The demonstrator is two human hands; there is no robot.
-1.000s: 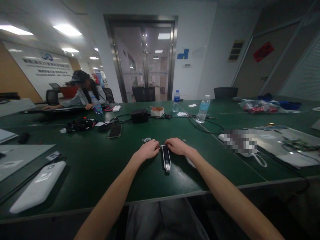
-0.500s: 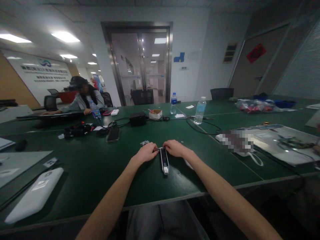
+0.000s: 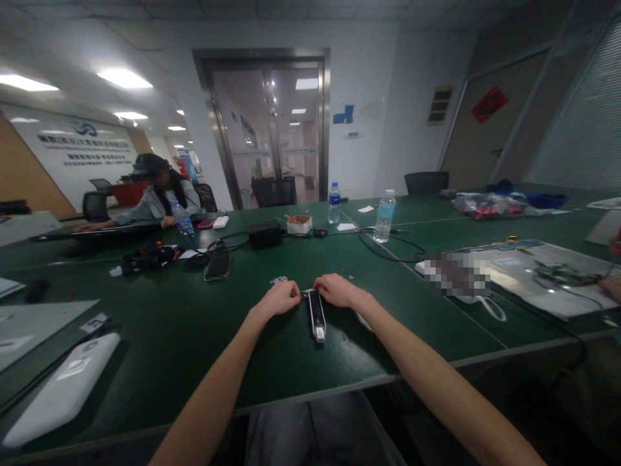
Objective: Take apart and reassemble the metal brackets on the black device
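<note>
Head view: on the green table (image 3: 262, 369), we see the left hand (image 3: 280, 299), just shifted slightly leftward, fingertips together, on what we cannot tell, and the right hand (image 3: 338, 290), its grip hidden from us. Between them lies the slim pen-like device (image 3: 316, 316), far end at the right fingers. The widened left gap suggests work beside it, near a tiny blurred part (image 3: 305, 294).

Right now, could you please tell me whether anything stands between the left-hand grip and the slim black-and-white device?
Only a small piece, too small to identify, shows in the narrow gap between the left-hand grip and the far end of the slim device; nothing else visible stands between them.
</note>
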